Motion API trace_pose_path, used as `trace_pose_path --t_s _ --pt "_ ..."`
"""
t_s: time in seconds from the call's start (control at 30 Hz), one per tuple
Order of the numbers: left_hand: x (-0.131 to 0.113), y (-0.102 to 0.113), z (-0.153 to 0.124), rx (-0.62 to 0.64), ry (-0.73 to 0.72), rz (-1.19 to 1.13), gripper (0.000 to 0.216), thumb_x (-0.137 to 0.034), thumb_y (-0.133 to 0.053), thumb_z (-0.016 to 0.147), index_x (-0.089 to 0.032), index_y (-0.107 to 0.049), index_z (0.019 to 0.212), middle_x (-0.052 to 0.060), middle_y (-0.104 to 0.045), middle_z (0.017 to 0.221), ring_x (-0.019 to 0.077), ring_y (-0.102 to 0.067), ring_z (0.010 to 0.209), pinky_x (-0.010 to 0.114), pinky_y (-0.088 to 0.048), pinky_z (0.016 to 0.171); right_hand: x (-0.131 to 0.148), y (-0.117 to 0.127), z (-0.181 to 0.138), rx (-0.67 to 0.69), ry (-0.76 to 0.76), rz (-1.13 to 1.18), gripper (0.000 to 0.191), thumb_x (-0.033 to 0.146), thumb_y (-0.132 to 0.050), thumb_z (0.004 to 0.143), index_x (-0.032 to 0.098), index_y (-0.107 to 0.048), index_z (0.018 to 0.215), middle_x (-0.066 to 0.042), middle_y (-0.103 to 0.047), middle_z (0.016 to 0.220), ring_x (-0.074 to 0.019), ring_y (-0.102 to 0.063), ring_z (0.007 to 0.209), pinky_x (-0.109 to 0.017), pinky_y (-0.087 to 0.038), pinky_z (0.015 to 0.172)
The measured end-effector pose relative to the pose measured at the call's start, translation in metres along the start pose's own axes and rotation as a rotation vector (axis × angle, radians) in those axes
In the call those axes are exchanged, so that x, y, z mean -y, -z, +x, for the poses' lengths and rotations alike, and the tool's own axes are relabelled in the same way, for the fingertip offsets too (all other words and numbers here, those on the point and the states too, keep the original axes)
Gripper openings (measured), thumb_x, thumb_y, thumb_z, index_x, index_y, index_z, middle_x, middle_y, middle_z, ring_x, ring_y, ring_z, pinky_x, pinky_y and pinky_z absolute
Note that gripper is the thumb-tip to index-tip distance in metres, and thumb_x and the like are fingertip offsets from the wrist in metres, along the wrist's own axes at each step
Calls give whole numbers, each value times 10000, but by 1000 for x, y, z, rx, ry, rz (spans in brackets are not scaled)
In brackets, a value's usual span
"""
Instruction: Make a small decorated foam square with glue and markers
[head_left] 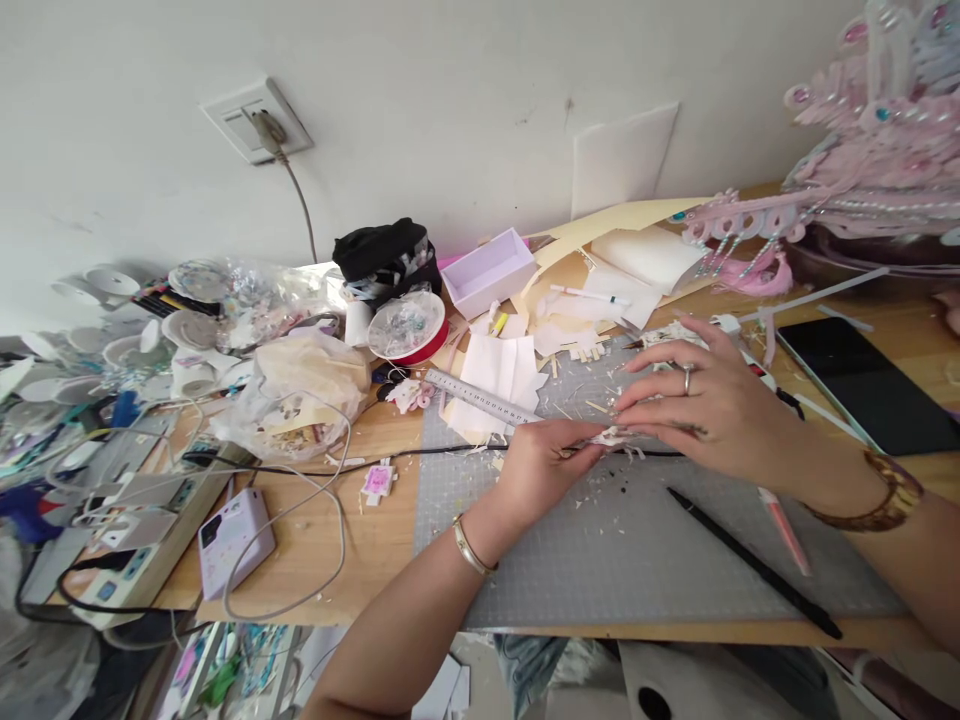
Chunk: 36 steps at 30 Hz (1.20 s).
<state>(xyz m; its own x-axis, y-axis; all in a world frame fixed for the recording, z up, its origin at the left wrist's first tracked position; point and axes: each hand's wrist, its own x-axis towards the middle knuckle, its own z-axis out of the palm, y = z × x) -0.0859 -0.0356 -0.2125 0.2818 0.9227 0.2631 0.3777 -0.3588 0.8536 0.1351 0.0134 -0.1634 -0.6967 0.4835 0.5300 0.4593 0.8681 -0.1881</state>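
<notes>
My left hand [551, 465] is closed in a pinch on a small whitish piece [609, 437], low above the grey cutting mat [555, 560]. From the other side, my right hand [697, 395] meets the same piece with its thumb and a fingertip; its upper fingers are raised and spread. Fingers cover much of the piece, so its exact kind does not show. A black pen-like tool [750, 560] and a pinkish pen [784, 530] lie on the mat below my right hand. A clear ruler [480, 398] rests beyond my left hand.
A phone [870, 385] lies at the right. Behind the mat are paper sheets [499, 365], a lilac box [491, 272] and a red-rimmed spool [409, 328]. A black cable [442, 450] crosses the mat. Leftward are a plastic bag [300, 385], a lilac device [236, 540] and a power strip [150, 540].
</notes>
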Motion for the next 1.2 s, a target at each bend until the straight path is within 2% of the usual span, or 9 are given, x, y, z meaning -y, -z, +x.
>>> trace_pose_path --t_s 0.13,0.23,0.4,0.57,0.9,1.0,1.07,1.1,1.2 --pt "0 0 0 -33 93 -134 183 -149 -704 847 -206 -812 982 23 -801 831 139 -713 680 191 -521 613 -11 0 -1 -5 -106 206 215 288 -572 967 329 -782 940 17 -797 929 -239 -677 1018 -510 -429 1052" --pt "1 0 0 -56 136 -190 181 -164 -704 839 -202 -814 978 29 -805 869 157 -734 736 206 -550 652 -12 -4 -2 -2 -179 337 185 358 -625 936 310 -796 988 -15 -793 979 -235 -683 1020 -449 -516 958" --pt "0 -4 0 -75 184 -238 171 -216 -723 827 -203 -817 969 40 -807 887 181 -742 744 239 -580 666 0 -18 -2 -51 -293 384 160 425 -772 809 298 -804 902 -32 -787 944 -255 -685 1007 -466 -541 945" --pt "-2 -9 -1 -113 249 -301 174 -290 -743 815 -184 -819 931 48 -801 840 178 -725 700 243 -577 623 9 -26 0 -192 -289 394 64 316 -723 856 297 -783 842 -22 -779 841 -242 -680 930 -449 -554 870" --pt "-6 -15 -1 -196 273 -364 219 -359 -750 793 -170 -820 879 55 -788 776 158 -695 644 233 -555 579 18 -33 1 -307 -244 287 128 183 -682 877 272 -745 809 -23 -767 796 -233 -667 842 -444 -535 827" --pt "-5 -16 0 -193 317 -402 271 -417 -785 766 -166 -815 863 58 -782 765 162 -689 644 246 -556 580 16 -34 0 -287 -269 303 130 217 -674 891 284 -760 821 -25 -777 813 -234 -682 848 -457 -541 862" --pt "-3 -15 2 -193 349 -461 336 -472 -821 725 -164 -810 858 65 -784 787 171 -694 661 262 -567 598 12 -33 0 -233 -332 383 99 306 -687 893 298 -782 918 -35 -791 919 -240 -704 925 -457 -555 902" --pt "-3 -14 3 -200 356 -496 364 -494 -834 707 -164 -808 860 68 -786 799 176 -700 678 271 -574 615 10 -33 -1 -194 -386 446 159 369 -704 879 299 -782 999 -46 -790 1009 -247 -709 983 -453 -564 917" --pt "-1 -11 6 -266 318 -554 373 -513 -839 709 -183 -806 879 68 -790 854 197 -720 784 312 -595 724 4 -31 -2 -55 -591 676 496 547 -773 765 270 -738 1174 -87 -749 1211 -274 -719 1063 -436 -599 896"
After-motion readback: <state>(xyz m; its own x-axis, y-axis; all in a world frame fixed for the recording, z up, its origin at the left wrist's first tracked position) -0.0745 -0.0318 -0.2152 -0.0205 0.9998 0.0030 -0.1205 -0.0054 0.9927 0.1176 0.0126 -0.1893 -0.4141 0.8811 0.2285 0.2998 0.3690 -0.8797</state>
